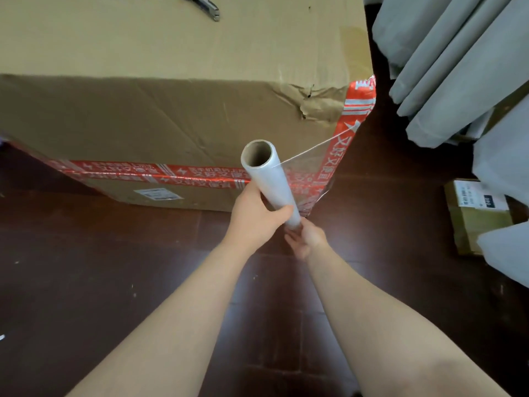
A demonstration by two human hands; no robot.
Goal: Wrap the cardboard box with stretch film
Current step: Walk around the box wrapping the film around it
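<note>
My left hand (pixel 254 216) grips the stretch film roll (pixel 269 179), my right hand (pixel 307 239) clasps its lower end, film (pixel 309 167) taut to the cardboard box (pixel 171 118)'s near right corner.

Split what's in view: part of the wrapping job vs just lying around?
Job: cardboard box, stretch film roll, left hand, right hand, both on the roll.
Lying about: metal tool on the box top, small parcel, grey fabric.

Soft, even indoor light, dim over the dark floor (pixel 114 267), mild wide-angle distortion and blur at edges.
</note>
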